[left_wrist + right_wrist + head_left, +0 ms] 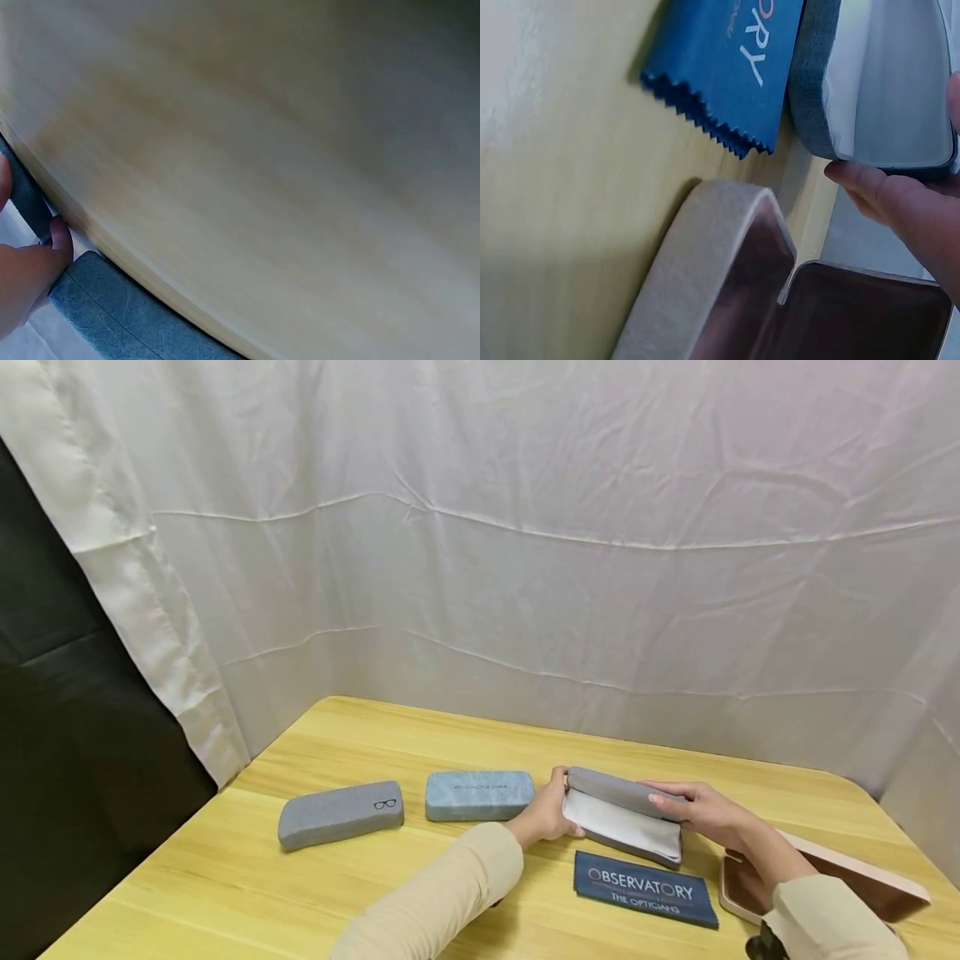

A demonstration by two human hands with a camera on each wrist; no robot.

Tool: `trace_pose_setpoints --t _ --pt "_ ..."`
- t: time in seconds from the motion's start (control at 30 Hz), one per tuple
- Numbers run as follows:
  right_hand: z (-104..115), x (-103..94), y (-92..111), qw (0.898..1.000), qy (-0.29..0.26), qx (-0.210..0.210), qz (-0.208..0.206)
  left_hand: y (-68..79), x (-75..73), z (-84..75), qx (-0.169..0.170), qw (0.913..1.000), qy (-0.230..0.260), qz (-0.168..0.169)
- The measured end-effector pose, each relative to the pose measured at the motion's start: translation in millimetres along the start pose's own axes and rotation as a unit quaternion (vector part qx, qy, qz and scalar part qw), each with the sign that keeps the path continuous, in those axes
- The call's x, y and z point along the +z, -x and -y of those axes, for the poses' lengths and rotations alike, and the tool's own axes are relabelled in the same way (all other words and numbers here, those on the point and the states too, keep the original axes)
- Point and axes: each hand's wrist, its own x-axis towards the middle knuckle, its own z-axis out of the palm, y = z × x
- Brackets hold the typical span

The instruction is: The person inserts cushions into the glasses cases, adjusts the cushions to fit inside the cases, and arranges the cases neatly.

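Note:
A grey glasses case (622, 827) with a pale inside stands open at the right of the table, its lid raised at the back. My left hand (550, 810) grips its left end, thumb at the front and fingers behind. At the right end, my right hand (701, 810) holds the lid, thumb on its outer face. The right wrist view shows the case's pale lining (904, 90) with the right fingers at its corner. Close beside the left hand lies a closed blue glasses case (480, 795), also in the left wrist view (127, 315).
A dark blue folded cloth (645, 889) with white lettering lies in front of the open case. An open pinkish case (862, 877) stands under the right forearm. At the left lies a closed grey case (341, 814) with a glasses print. White curtain (525, 568) hangs behind the table.

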Motion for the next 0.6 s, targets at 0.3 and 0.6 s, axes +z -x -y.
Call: trace_pose_setpoints --t 0.3,0.6 --pt "0.0 2.0 0.6 0.999 0.042 -0.025 -0.015 0.2 -0.2 0.8 -0.008 0.9998 -0.017 0.008" --pt "4.4 4.9 4.7 0.991 0.118 -0.055 -0.035 1.0 -2.1 -1.2 0.005 0.9988 -0.047 0.008"
